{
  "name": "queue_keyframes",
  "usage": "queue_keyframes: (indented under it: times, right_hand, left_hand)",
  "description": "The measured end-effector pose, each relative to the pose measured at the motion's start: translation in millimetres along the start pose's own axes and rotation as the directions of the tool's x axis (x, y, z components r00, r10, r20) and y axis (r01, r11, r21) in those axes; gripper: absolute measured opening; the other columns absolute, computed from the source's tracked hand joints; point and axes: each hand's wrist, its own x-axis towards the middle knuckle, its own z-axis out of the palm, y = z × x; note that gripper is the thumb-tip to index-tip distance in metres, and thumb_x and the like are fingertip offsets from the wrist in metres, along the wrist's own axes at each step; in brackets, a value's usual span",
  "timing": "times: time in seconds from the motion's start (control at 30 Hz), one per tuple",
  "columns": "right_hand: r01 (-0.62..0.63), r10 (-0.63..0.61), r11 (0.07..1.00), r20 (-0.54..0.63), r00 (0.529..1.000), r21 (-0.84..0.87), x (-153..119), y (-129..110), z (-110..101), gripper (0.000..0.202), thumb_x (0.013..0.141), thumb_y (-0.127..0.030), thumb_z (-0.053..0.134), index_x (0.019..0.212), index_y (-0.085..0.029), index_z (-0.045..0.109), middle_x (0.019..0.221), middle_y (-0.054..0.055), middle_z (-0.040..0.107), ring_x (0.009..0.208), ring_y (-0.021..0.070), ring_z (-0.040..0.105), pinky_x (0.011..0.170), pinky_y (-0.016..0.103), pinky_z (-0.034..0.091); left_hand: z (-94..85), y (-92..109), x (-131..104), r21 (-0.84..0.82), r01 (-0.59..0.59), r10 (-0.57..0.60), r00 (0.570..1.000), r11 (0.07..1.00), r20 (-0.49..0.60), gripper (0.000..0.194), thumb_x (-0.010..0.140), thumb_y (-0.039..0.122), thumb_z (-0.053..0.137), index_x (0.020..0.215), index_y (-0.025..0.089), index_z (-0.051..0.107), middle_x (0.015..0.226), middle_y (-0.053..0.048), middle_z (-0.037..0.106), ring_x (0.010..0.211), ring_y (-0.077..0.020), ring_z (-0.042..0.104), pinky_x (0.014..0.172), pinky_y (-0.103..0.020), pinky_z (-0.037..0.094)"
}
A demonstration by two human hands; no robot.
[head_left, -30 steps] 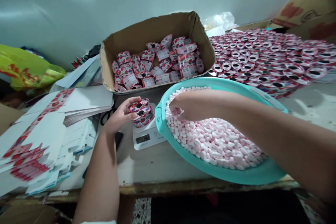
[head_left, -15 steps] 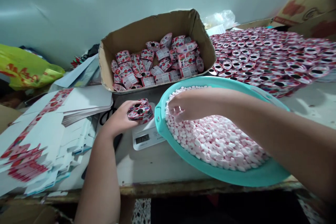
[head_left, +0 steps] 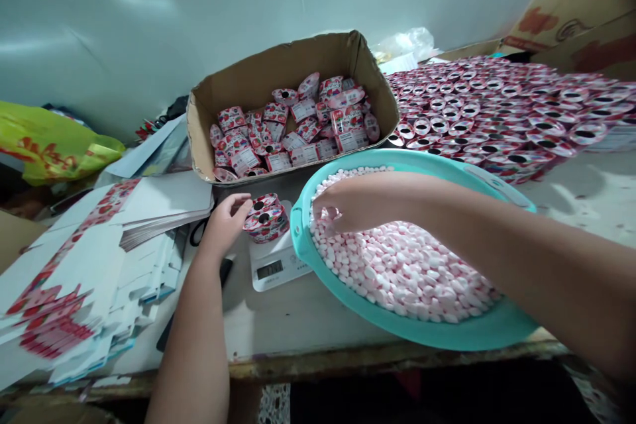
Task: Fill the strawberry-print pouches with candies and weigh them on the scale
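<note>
Two small strawberry-printed boxes (head_left: 267, 224) with dark round openings stand side by side on a white digital scale (head_left: 281, 269). Just left of them is my left hand (head_left: 229, 220), its thumb and fingers apart and holding nothing. My right hand (head_left: 334, 210) reaches into a turquoise basin (head_left: 348, 293) filled with small pink and white candies (head_left: 412, 265), near its left side. The fingers of that hand are curled among the candies; whatever they hold is hidden.
Behind the scale, a cardboard box (head_left: 278, 56) holds several printed boxes. Many more printed boxes (head_left: 497, 106) stand in rows at the back right. Flat white cartons (head_left: 99, 238) are piled at left, near a yellow bag (head_left: 54, 142).
My left hand has let go of the two printed boxes and moved slightly left. The right hand stays in the candies. The view has shifted a little.
</note>
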Motion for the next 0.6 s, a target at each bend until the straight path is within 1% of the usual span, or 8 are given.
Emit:
queue_keyframes:
  times: [0.03, 0.1, 0.17, 0.23, 0.3, 0.4, 0.53, 0.6]
  right_hand:
    - [-0.009, 0.009, 1.0, 0.005, 1.0, -0.002, 0, -1, -1, 0.025, 0.083, -0.028, 0.062, 0.106, -0.031, 0.071, 0.096, 0.0, 0.074, 0.072, 0.0167, 0.064, 0.053, 0.024, 0.035]
    - [-0.022, 0.022, 1.0, 0.012, 1.0, -0.004, -1, -3, -3, 0.027, 0.082, -0.028, 0.065, 0.108, -0.03, 0.072, 0.1, 0.001, 0.074, 0.075, 0.0167, 0.065, 0.053, 0.024, 0.034]
    - [-0.025, 0.025, 1.0, 0.015, 1.0, -0.002, -2, -5, -4, 0.027, 0.081, -0.029, 0.067, 0.108, -0.03, 0.072, 0.102, 0.001, 0.074, 0.075, 0.0166, 0.065, 0.052, 0.024, 0.033]
    - [-0.023, 0.023, 1.0, 0.013, 1.0, 0.001, -3, -4, -4, 0.028, 0.081, -0.03, 0.067, 0.109, -0.03, 0.072, 0.101, 0.0, 0.074, 0.074, 0.0164, 0.065, 0.051, 0.024, 0.033]
    - [-0.019, 0.019, 1.0, 0.002, 1.0, 0.005, -3, -2, -3, 0.028, 0.082, -0.032, 0.067, 0.11, -0.031, 0.071, 0.099, 0.0, 0.074, 0.073, 0.0163, 0.064, 0.052, 0.024, 0.034]
    - [-0.007, 0.007, 1.0, -0.013, 1.0, 0.012, -3, 1, -1, 0.029, 0.082, -0.032, 0.066, 0.111, -0.031, 0.071, 0.098, 0.0, 0.074, 0.074, 0.0164, 0.065, 0.053, 0.024, 0.035]
    - [0.007, -0.007, 1.0, -0.02, 1.0, 0.01, -1, 3, 0, 0.027, 0.081, -0.029, 0.065, 0.107, -0.032, 0.072, 0.095, -0.001, 0.075, 0.072, 0.0159, 0.065, 0.055, 0.024, 0.038]
    - [0.013, -0.013, 1.0, -0.021, 1.0, 0.006, -1, 3, 1, 0.025, 0.08, -0.029, 0.066, 0.104, -0.032, 0.073, 0.091, -0.002, 0.075, 0.068, 0.0151, 0.064, 0.052, 0.024, 0.038]
  left_hand:
    - [0.8, -3, 2, -0.01, 0.046, -0.046, 0.999, 0.999, -0.006, 0.052, 0.078, 0.056, 0.061, 0.109, 0.015, 0.069, 0.105, -0.01, 0.073, 0.095, -0.0249, 0.067, 0.084, -0.034, 0.053]
    - [0.8, -6, 5, -0.011, 0.097, -0.097, 0.995, 0.995, -0.024, 0.047, 0.071, 0.055, 0.066, 0.094, 0.015, 0.073, 0.093, -0.008, 0.074, 0.088, -0.0245, 0.067, 0.078, -0.031, 0.051]
    - [-0.7, -8, 6, -0.011, 0.104, -0.104, 0.994, 0.995, -0.027, 0.043, 0.069, 0.055, 0.067, 0.084, 0.015, 0.074, 0.084, -0.006, 0.074, 0.083, -0.0233, 0.066, 0.073, -0.029, 0.049]
    - [-2.6, -10, 6, -0.004, 0.089, -0.09, 0.996, 0.996, -0.018, 0.041, 0.069, 0.055, 0.067, 0.078, 0.016, 0.074, 0.078, -0.005, 0.073, 0.078, -0.0216, 0.064, 0.07, -0.028, 0.047]
    - [-4.1, -11, 6, 0.012, 0.068, -0.068, 0.997, 0.998, -0.024, 0.039, 0.07, 0.055, 0.067, 0.075, 0.016, 0.073, 0.076, -0.004, 0.073, 0.075, -0.0203, 0.063, 0.069, -0.027, 0.045]
    - [-5.1, -15, 7, 0.06, 0.051, -0.047, 0.996, 0.997, -0.075, 0.038, 0.071, 0.054, 0.066, 0.075, 0.017, 0.074, 0.076, -0.004, 0.073, 0.074, -0.0202, 0.063, 0.068, -0.027, 0.044]
    - [-7.1, -16, 6, 0.095, 0.069, -0.052, 0.984, 0.993, -0.171, 0.035, 0.072, 0.051, 0.065, 0.075, 0.018, 0.074, 0.074, -0.003, 0.072, 0.074, -0.0213, 0.063, 0.067, -0.028, 0.043]
    - [-10.4, -14, 4, 0.125, 0.09, -0.057, 0.967, 0.988, -0.25, 0.033, 0.073, 0.05, 0.064, 0.075, 0.018, 0.073, 0.072, -0.002, 0.071, 0.073, -0.0217, 0.063, 0.067, -0.029, 0.043]
